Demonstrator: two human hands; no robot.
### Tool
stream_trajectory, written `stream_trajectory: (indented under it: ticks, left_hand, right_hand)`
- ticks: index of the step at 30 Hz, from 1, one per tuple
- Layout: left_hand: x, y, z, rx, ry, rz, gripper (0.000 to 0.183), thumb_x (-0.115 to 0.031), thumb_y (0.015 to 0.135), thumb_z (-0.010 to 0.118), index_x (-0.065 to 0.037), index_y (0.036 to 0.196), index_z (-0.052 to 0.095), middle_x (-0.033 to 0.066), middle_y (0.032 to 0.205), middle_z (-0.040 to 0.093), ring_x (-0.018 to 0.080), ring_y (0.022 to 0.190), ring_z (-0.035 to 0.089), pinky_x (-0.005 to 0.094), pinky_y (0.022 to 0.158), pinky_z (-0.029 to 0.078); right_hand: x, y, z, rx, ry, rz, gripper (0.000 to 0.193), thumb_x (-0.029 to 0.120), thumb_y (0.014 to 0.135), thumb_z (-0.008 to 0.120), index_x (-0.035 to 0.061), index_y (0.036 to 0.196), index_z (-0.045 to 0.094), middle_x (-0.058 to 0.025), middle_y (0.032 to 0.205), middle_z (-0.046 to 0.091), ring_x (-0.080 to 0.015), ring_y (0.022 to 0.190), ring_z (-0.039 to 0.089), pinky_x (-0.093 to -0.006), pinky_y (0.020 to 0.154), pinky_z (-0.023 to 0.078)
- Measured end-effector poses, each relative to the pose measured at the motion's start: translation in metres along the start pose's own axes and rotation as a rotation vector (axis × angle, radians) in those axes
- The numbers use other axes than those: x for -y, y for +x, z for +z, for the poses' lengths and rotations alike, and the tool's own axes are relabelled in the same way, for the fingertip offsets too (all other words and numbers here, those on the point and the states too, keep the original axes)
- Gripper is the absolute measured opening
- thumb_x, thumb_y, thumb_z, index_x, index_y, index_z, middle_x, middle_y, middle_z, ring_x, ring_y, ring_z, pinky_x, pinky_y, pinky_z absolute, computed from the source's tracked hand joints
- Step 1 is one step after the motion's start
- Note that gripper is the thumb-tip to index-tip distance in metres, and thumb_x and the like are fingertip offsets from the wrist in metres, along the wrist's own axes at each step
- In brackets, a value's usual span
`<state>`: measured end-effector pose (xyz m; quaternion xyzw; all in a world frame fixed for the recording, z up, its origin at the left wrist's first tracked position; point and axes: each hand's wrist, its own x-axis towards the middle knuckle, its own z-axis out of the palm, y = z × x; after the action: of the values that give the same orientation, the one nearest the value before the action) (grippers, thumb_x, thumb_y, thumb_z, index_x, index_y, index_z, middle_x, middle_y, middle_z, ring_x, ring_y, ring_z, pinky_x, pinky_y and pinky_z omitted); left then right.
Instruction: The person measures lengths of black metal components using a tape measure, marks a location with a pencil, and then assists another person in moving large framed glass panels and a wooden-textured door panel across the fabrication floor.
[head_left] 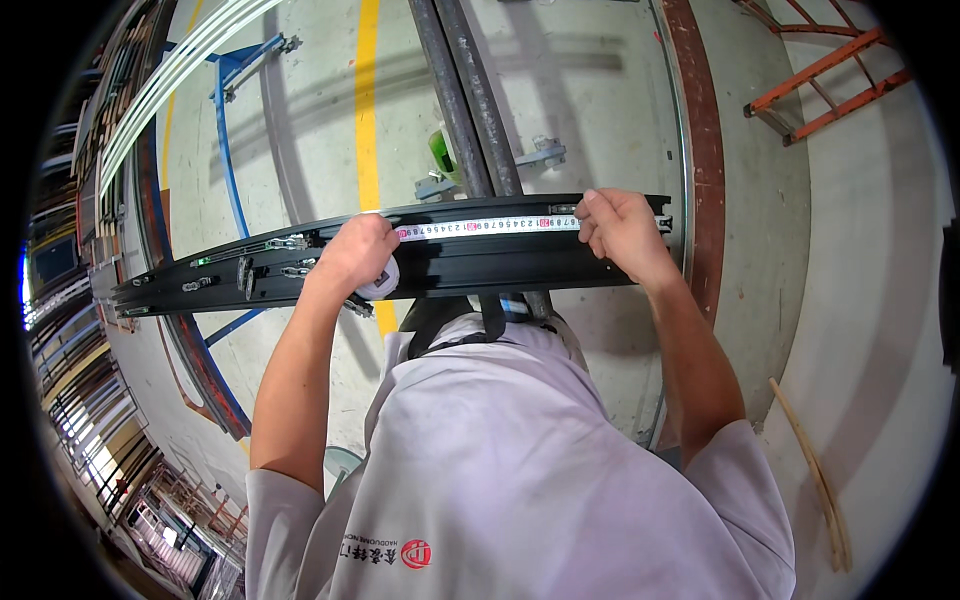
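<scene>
A long black metal profile (470, 262) lies crosswise in front of me on two dark support bars (468, 100). My left hand (355, 255) grips a white tape measure case (384, 285) against the profile. The white tape blade (480, 226) runs along the top of the profile toward the right. My right hand (620, 232) pinches the end of the blade down near the profile's right end. Small metal fittings (285, 243) sit in the profile to the left of my left hand.
A concrete floor with a yellow line (367, 100) lies below. A blue frame (228, 130) and white bars (170, 80) stand at the left, an orange rack (820, 85) at the upper right. A brown rail (705, 150) runs past the profile's right end. A tan stick (820, 480) lies at the lower right.
</scene>
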<state>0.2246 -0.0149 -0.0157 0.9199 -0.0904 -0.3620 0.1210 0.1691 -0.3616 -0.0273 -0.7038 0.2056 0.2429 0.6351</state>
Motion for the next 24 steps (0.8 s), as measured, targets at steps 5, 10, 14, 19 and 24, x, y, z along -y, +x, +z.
stream_trajectory:
  ticks: [5,10,14,19,24]
  left_hand:
    - [0.003,0.0,0.002,-0.003,-0.006,0.004,0.028,-0.02,0.089,0.055,0.005,0.087,0.068,0.0283,0.09,0.064,0.042,0.09,0.063,0.0467,0.085,0.049]
    - [0.002,-0.001,0.001,-0.001,-0.027,0.005,0.028,-0.019,0.089,0.055,0.005,0.087,0.068,0.0281,0.09,0.064,0.0419,0.09,0.063,0.0463,0.084,0.049]
    - [0.0,-0.002,0.0,-0.003,-0.044,0.001,0.028,-0.019,0.089,0.055,0.006,0.086,0.067,0.0286,0.087,0.063,0.0422,0.088,0.063,0.0458,0.082,0.049]
    - [0.002,-0.001,0.001,-0.024,-0.042,0.045,0.029,-0.019,0.088,0.055,0.008,0.085,0.066,0.03,0.083,0.062,0.0428,0.083,0.063,0.0447,0.079,0.049]
    - [0.002,-0.002,0.002,-0.016,-0.036,0.036,0.029,-0.018,0.088,0.054,0.008,0.087,0.066,0.0299,0.084,0.062,0.0425,0.084,0.063,0.044,0.08,0.049]
  right_hand:
    - [0.003,-0.001,-0.001,-0.045,0.118,0.01,0.026,0.02,0.1,0.049,-0.0027,0.092,0.059,-0.009,0.065,0.058,-0.011,0.046,0.045,-0.0259,0.042,0.034]
    - [-0.009,-0.004,-0.022,0.154,0.541,0.061,0.024,0.013,0.099,0.044,-0.0053,0.108,0.056,-0.0185,0.086,0.065,-0.0187,0.064,0.06,-0.0292,0.058,0.046]
    - [-0.018,-0.01,-0.027,0.228,0.579,0.012,0.022,0.007,0.097,0.046,-0.0064,0.113,0.054,-0.0214,0.103,0.066,-0.022,0.078,0.066,-0.0297,0.065,0.049]
    - [-0.016,-0.017,-0.02,0.159,0.183,-0.159,0.021,0.003,0.095,0.054,-0.0061,0.114,0.057,-0.0156,0.101,0.069,-0.0186,0.08,0.066,-0.028,0.068,0.049]
    - [-0.017,-0.02,-0.008,0.101,-0.235,-0.269,0.023,0.003,0.095,0.056,-0.0036,0.117,0.059,-0.0084,0.094,0.069,-0.0122,0.076,0.064,-0.0254,0.07,0.049]
